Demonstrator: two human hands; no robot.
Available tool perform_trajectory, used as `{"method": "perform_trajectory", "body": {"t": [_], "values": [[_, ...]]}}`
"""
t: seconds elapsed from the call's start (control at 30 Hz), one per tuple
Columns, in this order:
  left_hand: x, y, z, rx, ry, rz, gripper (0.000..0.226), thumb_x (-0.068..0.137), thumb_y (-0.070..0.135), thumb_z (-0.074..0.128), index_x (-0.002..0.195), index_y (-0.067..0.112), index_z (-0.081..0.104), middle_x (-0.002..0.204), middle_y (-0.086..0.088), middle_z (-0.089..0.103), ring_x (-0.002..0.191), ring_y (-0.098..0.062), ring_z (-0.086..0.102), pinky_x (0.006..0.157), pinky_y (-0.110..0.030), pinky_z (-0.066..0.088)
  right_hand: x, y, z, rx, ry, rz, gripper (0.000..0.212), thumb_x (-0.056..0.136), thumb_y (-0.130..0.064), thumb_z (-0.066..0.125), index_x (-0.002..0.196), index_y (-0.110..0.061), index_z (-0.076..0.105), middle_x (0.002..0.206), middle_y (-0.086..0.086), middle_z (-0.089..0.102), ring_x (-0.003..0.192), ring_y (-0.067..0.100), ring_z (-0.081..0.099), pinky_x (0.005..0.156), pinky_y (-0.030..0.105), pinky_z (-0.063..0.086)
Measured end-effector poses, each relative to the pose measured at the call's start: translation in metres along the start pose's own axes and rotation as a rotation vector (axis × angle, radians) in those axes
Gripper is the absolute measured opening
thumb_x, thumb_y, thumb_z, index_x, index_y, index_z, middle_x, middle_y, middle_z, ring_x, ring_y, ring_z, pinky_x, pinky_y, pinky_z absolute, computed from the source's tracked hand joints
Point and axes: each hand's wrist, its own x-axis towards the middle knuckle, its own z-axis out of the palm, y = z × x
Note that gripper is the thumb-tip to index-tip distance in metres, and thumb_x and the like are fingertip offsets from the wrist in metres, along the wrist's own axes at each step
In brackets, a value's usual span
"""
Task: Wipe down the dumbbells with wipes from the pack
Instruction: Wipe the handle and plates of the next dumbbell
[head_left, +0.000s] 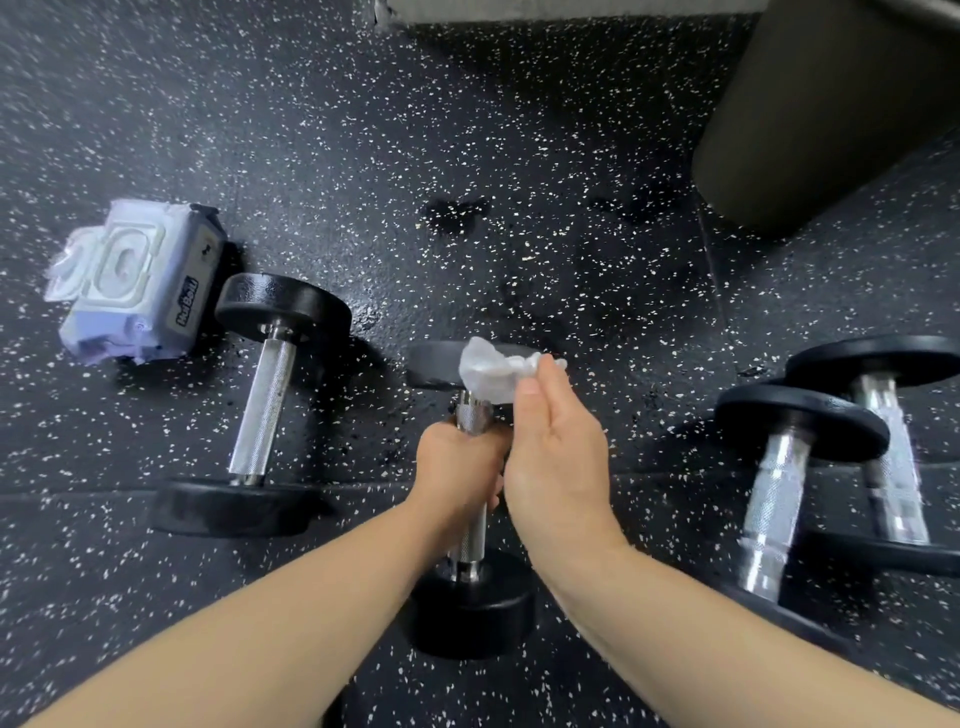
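A black dumbbell (470, 603) with a knurled steel handle lies in the middle of the floor. My left hand (460, 473) grips its handle. My right hand (556, 457) holds a crumpled white wipe (491, 371) against the dumbbell's far head. The wipes pack (135, 286), white and grey with its lid flipped open, lies at the left. Another dumbbell (262, 405) lies beside the pack. Two more dumbbells (779, 478) (893, 447) lie close together at the right.
The floor (519, 156) is black rubber with white speckles, wet-looking in patches near the middle. A large dark rounded object (831, 114) stands at the top right. A grey edge (545, 10) runs along the top.
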Motion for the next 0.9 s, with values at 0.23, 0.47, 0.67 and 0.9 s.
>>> {"method": "perform_trajectory", "body": {"t": [0.23, 0.47, 0.67, 0.9], "values": [[0.006, -0.008, -0.001, 0.005, -0.025, -0.07, 0.021, 0.081, 0.004, 0.061, 0.067, 0.012, 0.047, 0.045, 0.0, 0.04, 0.035, -0.014, 0.034, 0.044, -0.026, 0.033, 0.069, 0.014, -0.003, 0.503, 0.015, 0.616, 0.025, 0.099, -0.014, 0.041, 0.082, -0.003, 0.057, 0.079, 0.01, 0.056, 0.065, 0.022, 0.05, 0.063, 0.034, 0.043], [0.005, -0.007, 0.001, 0.05, -0.018, -0.063, 0.021, 0.077, 0.007, 0.063, 0.063, 0.011, 0.047, 0.049, -0.005, 0.041, 0.039, -0.017, 0.037, 0.045, -0.027, 0.035, 0.029, 0.021, -0.015, 0.056, 0.022, 0.167, 0.031, 0.101, -0.023, 0.039, 0.103, -0.014, 0.068, 0.098, -0.005, 0.059, 0.09, 0.01, 0.054, 0.086, 0.025, 0.042], [-0.001, 0.002, -0.005, 0.064, -0.032, 0.067, 0.033, 0.089, 0.02, 0.059, 0.06, 0.009, 0.051, 0.051, -0.004, 0.05, 0.041, -0.014, 0.041, 0.042, -0.022, 0.036, 0.004, 0.032, -0.001, -0.369, -0.086, -0.447, 0.046, 0.102, -0.02, 0.038, 0.146, -0.005, 0.036, 0.156, 0.005, 0.028, 0.145, 0.011, 0.024, 0.117, 0.016, 0.014], [0.003, -0.015, -0.004, 0.164, -0.071, -0.006, 0.035, 0.094, -0.007, 0.043, 0.068, 0.016, 0.04, 0.064, -0.002, 0.042, 0.064, -0.02, 0.045, 0.068, -0.038, 0.047, 0.044, 0.034, 0.014, -0.863, -0.242, -1.031, 0.045, 0.089, -0.006, 0.034, 0.124, 0.004, 0.061, 0.136, 0.018, 0.056, 0.129, 0.034, 0.05, 0.116, 0.038, 0.02]]}}
